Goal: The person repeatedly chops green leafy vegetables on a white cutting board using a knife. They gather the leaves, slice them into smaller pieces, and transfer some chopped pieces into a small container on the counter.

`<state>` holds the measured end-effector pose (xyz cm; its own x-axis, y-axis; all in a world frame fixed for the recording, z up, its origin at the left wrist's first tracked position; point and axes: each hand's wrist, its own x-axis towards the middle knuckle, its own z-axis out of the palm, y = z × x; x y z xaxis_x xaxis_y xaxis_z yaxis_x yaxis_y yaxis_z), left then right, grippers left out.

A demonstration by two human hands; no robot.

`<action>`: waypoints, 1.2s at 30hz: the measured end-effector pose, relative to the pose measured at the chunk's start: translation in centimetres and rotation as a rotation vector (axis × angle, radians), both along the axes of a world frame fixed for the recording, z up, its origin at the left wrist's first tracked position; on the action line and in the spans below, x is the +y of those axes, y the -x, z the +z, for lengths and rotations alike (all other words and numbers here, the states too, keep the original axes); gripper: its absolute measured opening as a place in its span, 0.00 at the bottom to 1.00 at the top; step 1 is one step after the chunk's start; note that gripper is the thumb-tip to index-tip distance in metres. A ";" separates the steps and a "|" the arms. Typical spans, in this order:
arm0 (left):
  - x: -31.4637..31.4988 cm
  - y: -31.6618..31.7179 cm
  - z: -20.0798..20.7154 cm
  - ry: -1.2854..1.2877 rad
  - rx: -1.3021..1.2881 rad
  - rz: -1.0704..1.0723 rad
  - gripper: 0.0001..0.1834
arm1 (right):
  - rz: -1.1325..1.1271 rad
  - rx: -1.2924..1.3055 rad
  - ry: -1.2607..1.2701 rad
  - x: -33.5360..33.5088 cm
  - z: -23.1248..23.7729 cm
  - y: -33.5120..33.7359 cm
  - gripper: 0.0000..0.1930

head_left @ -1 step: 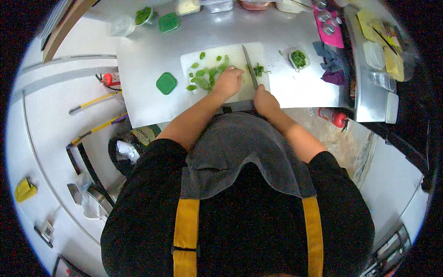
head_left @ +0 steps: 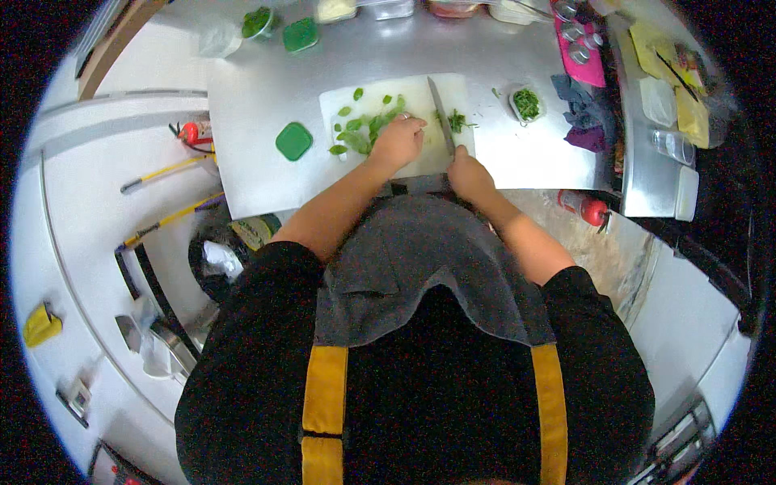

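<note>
My right hand [head_left: 469,176] grips a kitchen knife [head_left: 442,113] by its handle. The long blade points away from me across the white cutting board [head_left: 416,90]. My left hand [head_left: 398,142] is closed, fingers drawn together, just left of the blade; whatever it may pinch is too small to make out. Loose green leaves [head_left: 356,139] lie scattered on the board to the left of that hand, some partly hidden by it. A small pile of cut greens [head_left: 457,121] sits right of the blade.
A green lid [head_left: 293,141] lies left of the board; another lid [head_left: 300,35] is farther back. To the right stands a tub of chopped greens [head_left: 525,103], beside dark cloths [head_left: 578,105]. A tub of leaves [head_left: 257,23] and food containers [head_left: 453,8] line the far edge.
The whole view has shifted slightly. Both hands keep nearly the same place, with the knife still in my right hand.
</note>
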<state>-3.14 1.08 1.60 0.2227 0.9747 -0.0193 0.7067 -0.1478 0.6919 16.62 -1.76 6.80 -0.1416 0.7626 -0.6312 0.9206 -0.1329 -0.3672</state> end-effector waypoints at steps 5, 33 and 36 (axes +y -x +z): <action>-2.8 8.1 1.9 -0.035 0.091 0.219 0.13 | 0.047 -0.018 -0.200 2.0 -1.2 -3.1 0.16; -3.5 14.5 0.1 0.186 0.024 0.329 0.13 | 0.835 0.095 -0.516 14.7 -5.0 17.7 0.17; -3.3 14.2 -0.8 0.162 0.237 0.244 0.13 | 0.911 0.055 -0.498 15.3 -4.5 18.7 0.14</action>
<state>-17.36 -2.20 0.75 -0.0447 0.9786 -0.2007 0.8509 0.1425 0.5056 -2.11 13.57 2.27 -0.8139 0.5246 -0.2498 0.5765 0.7828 -0.2344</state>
